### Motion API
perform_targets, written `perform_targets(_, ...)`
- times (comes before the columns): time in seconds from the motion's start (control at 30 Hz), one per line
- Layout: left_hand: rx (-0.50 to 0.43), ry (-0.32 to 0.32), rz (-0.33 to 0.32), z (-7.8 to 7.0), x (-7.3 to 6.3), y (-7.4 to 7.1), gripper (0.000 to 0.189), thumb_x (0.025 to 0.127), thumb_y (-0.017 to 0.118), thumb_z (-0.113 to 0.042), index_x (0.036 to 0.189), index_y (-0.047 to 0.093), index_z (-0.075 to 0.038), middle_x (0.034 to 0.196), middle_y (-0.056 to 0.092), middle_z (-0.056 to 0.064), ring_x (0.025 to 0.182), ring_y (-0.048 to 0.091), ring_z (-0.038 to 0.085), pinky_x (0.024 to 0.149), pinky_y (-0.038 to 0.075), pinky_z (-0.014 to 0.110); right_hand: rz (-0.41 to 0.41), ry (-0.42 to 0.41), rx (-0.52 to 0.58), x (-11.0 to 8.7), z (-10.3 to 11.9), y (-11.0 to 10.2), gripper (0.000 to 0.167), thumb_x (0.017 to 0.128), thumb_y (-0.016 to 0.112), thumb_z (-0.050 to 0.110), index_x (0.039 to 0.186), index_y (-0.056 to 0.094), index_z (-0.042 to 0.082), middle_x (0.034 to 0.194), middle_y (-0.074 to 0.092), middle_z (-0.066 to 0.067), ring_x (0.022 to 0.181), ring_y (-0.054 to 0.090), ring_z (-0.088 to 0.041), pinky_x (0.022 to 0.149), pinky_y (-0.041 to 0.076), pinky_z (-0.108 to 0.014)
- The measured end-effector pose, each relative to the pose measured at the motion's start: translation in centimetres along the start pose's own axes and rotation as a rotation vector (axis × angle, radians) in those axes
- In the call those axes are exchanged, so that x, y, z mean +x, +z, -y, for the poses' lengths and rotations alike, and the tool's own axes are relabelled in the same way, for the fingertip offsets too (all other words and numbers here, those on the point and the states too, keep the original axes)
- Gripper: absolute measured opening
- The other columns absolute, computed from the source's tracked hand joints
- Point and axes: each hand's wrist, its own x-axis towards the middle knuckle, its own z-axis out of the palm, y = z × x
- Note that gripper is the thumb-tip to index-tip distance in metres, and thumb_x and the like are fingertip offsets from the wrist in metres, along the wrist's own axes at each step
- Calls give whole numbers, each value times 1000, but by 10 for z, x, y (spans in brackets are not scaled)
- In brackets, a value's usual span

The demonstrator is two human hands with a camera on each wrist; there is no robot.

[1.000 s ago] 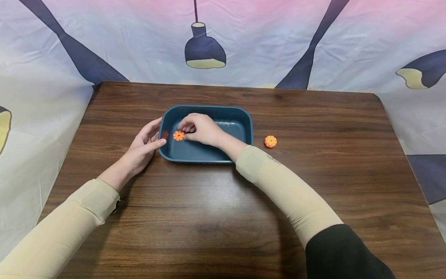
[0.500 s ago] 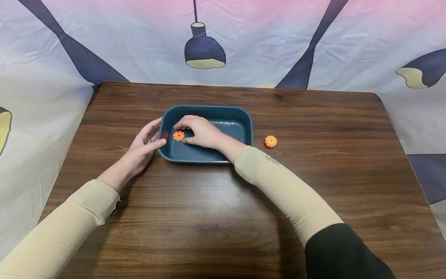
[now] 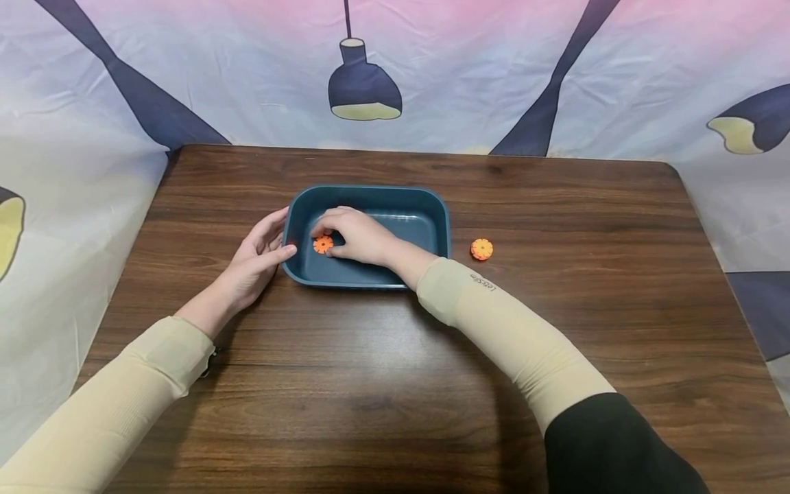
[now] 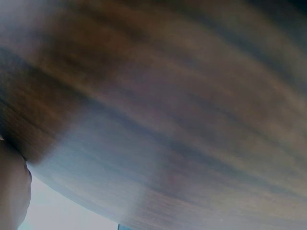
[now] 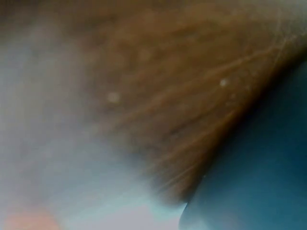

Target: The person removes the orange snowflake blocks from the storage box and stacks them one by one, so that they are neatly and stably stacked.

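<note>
In the head view, a dark blue rectangular tub (image 3: 376, 273) stands on the wooden table. My left hand (image 3: 254, 262) grips its left end, thumb over the rim and fingers along the outside wall. My right hand (image 3: 361, 235) reaches down inside the tub. Its thumb and fingers curl about opposite edges of a round orange notched disc (image 3: 323, 244) near the left end. To the right of the tub lie orange notched discs (image 3: 482, 249) that look stacked. The left wrist view catches only a bit of hand (image 4: 13, 191); the right wrist view shows the blue tub wall (image 5: 259, 167), blurred.
The brown wood-grain table (image 3: 382, 384) has its far edge against a printed cloth backdrop (image 3: 444, 82). My right forearm (image 3: 506, 329) crosses the tub's front rim, passing in front of the stacked discs.
My right thumb and fingers have opened around the disc in the tub, then drawn in on it; the disc has shifted slightly right. My left hand stays on the tub.
</note>
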Motion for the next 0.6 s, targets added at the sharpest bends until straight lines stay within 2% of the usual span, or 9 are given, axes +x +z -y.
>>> perform_targets(0.3,15,-15,-16,-1,0,0,59,106,56,1,160,44,-21,152,48,-12,147,40,6,111,43,12,-8,40,26,-1,1,-1,31,98,79,15,128,73,11,128,70,-4,121,62,-17,110,49,-29)
perform_targets(0.6,3,6,-21,1,0,0,59,105,55,4,158,46,-21,150,50,-11,142,44,4,111,43,13,-25,85,55,-5,5,-4,29,94,84,18,121,75,11,118,67,-4,106,62,-16,96,53,-26)
